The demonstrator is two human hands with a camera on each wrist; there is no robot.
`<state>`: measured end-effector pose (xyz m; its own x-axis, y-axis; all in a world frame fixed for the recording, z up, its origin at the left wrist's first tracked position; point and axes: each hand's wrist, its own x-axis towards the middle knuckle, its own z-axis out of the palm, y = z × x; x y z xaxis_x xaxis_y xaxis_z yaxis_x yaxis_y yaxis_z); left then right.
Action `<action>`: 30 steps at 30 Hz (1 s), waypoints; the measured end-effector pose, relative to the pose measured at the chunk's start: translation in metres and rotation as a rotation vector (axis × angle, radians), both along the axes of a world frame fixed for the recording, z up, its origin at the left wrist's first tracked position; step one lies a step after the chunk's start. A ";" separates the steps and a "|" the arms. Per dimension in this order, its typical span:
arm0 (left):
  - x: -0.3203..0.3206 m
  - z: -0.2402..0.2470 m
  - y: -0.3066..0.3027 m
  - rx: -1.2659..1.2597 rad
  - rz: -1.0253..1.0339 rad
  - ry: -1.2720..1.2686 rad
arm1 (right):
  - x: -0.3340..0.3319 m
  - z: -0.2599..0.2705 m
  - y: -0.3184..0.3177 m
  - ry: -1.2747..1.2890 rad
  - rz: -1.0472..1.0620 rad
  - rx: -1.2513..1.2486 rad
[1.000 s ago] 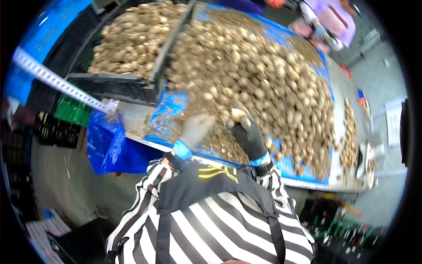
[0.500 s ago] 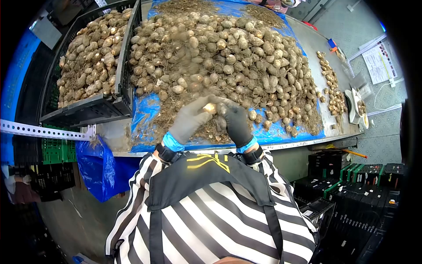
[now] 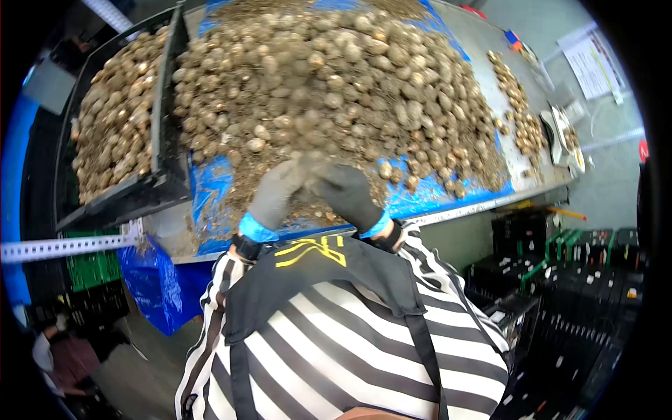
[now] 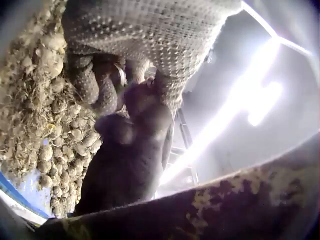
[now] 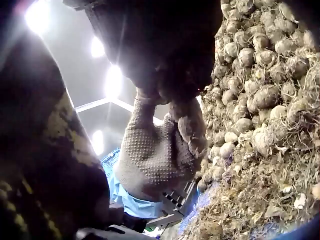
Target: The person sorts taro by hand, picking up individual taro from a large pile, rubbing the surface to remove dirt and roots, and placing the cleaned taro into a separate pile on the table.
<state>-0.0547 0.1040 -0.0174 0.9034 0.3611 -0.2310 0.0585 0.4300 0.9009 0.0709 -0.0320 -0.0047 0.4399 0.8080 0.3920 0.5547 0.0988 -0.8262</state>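
Both hands meet at the near edge of a heap of small, hairy, brown taro corms. My left hand, in a grey dotted glove with a blue cuff, has its fingers curled around a brown corm, mostly hidden in the left wrist view. My right hand, in a dark glove, brings its fingertips against the same corm. In the right wrist view a shaggy, root-covered surface shows between the dark fingers and the grey glove. Motion blurs the fingertips in the head view.
A black crate full of corms stands at the left. Loose roots and soil lie on blue sheeting along the table's near side. At the right are a row of cleaner corms and a white scale. Stacked dark crates stand lower right.
The hands were apart a second ago, then came together around a corm with a pale end; they stay together now. The head view has turned, so the heap and crate sit further left.
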 end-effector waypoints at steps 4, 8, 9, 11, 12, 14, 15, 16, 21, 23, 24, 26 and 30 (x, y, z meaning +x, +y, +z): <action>0.002 0.000 -0.008 0.063 0.004 0.058 | 0.012 0.003 -0.001 0.290 0.036 0.043; 0.000 -0.005 0.003 -0.117 0.025 -0.024 | 0.057 -0.020 -0.021 0.214 -0.288 -0.357; -0.002 -0.003 0.005 -0.178 0.048 -0.063 | 0.075 -0.031 -0.029 0.120 -0.361 -0.454; 0.000 0.001 0.009 -0.243 0.056 -0.048 | 0.099 -0.027 -0.049 -0.172 -0.495 -0.536; 0.001 0.006 0.008 -0.255 0.076 -0.040 | 0.104 -0.034 -0.056 -0.281 -0.538 -0.593; 0.007 0.010 0.004 -0.295 0.097 -0.058 | 0.112 -0.060 -0.066 -0.501 -0.624 -0.699; 0.010 0.012 0.001 -0.322 0.102 -0.086 | 0.112 -0.064 -0.066 -0.497 -0.589 -0.731; 0.011 0.012 0.001 -0.348 0.110 -0.115 | 0.110 -0.067 -0.066 -0.495 -0.551 -0.762; 0.000 -0.013 0.011 -0.236 -0.061 -0.066 | 0.105 -0.078 -0.059 -0.316 -0.452 -0.682; 0.002 -0.010 0.015 -0.283 -0.123 -0.041 | 0.097 -0.082 -0.062 -0.425 -0.532 -0.607; 0.000 -0.011 0.019 -0.240 -0.172 -0.067 | 0.097 -0.082 -0.068 -0.416 -0.544 -0.617; -0.002 -0.014 0.019 -0.220 -0.162 -0.029 | 0.098 -0.082 -0.079 -0.380 -0.547 -0.649; 0.005 0.000 0.004 -0.086 -0.073 0.145 | 0.099 -0.080 -0.073 -0.381 -0.463 -0.444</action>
